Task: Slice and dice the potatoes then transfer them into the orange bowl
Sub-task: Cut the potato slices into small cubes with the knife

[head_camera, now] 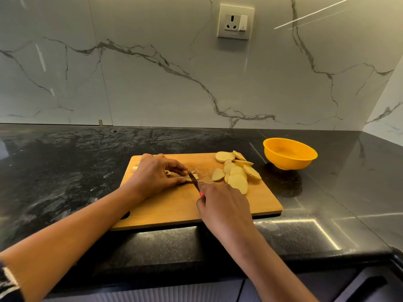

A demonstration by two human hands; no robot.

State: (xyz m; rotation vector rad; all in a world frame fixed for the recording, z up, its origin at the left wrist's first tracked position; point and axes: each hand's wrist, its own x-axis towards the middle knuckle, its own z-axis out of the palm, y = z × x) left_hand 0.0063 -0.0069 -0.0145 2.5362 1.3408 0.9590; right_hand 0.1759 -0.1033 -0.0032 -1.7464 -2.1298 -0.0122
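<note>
Potato slices [237, 182] lie in a loose heap on the right half of a wooden cutting board [261, 203], toward its far edge. They are pale rounds with brown skin at the rims, they overlap one another, and all of them rest on the wood. The board lies flat on a dark, glossy counter [65, 171], its near edge close to the counter's front.

On the board's left half the left hand [157, 175] bends over a small potato piece [196, 176]. Its grip is closed round the piece, thumb on the near side and fingertips on the far side, holding it down on the wood. The right hand [222, 205], over the board's near middle, has its grip clamped on a knife [193, 178]. Only a sliver of red handle shows by the forefinger. The dark blade runs away from the hand to the potato piece, its tip beside the left fingertips. Whether the edge is in the potato or only against it cannot be told.

A few pale scraps [135, 167] sit at the board's far left corner, partly hidden behind the left hand.

The orange bowl [290, 153] stands upright on the counter just beyond the board's far right corner, apart from the board. Behind the board rises a white wall [152, 73] with grey veins, and a socket [235, 21] is set in it high above the board's right half.
</note>
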